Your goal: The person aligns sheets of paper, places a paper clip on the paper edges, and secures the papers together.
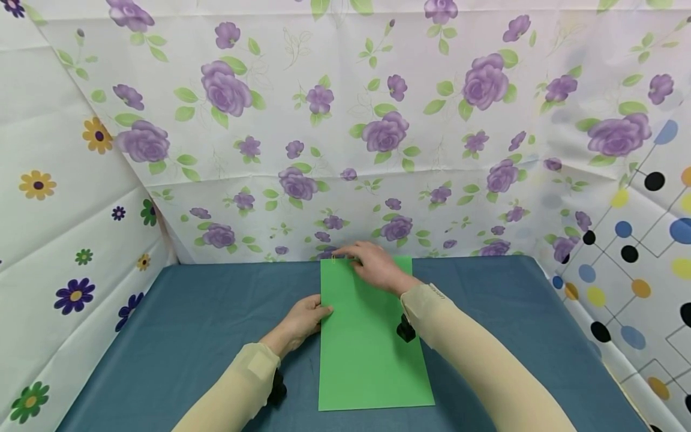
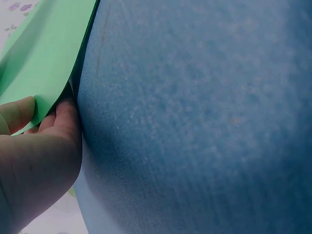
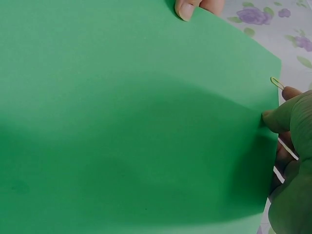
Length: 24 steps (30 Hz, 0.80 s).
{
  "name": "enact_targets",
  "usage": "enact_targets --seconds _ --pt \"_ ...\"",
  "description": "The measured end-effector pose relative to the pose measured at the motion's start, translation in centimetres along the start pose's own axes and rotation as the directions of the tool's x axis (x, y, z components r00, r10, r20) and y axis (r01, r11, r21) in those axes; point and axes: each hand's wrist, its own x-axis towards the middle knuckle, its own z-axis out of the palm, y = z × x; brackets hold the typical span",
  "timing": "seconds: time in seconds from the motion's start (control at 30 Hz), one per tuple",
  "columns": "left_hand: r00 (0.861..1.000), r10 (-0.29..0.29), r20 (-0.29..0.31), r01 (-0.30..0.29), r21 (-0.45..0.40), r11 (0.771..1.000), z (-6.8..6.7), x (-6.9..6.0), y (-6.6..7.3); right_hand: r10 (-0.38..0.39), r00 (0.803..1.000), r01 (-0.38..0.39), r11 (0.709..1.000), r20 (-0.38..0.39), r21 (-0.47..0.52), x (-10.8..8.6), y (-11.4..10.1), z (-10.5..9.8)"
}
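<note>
A long sheet of green paper [image 1: 367, 348] slants over the dark cloth, its top edge against the flowered backdrop. My left hand [image 1: 305, 318] pinches its left edge, thumb on the front and fingers behind, as the left wrist view also shows with the paper [image 2: 53, 53] bending there. At the top edge, my right hand [image 1: 375, 267] holds the sheet, its thumb [image 3: 275, 119] on the front and other fingers partly hidden behind. A yellow paper clip [image 3: 276, 82] sits on that edge near the corner, and my right index fingertip touches its outer end.
A dark blue cloth [image 1: 232, 318] covers the table beneath the paper. Behind it hangs a white sheet with purple flowers [image 1: 297, 132]. Patterned cloths, one with flowers [image 1: 70, 252] and one with coloured dots [image 1: 637, 252], stand at left and right.
</note>
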Motion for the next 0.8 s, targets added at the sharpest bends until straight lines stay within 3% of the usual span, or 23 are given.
enact_targets --seconds 0.8 --pt "1.0 -0.003 0.021 0.003 -0.01 1.0 -0.03 0.01 0.08 0.012 1.0 -0.012 1.0 -0.017 -0.016 -0.16 -0.19 0.14"
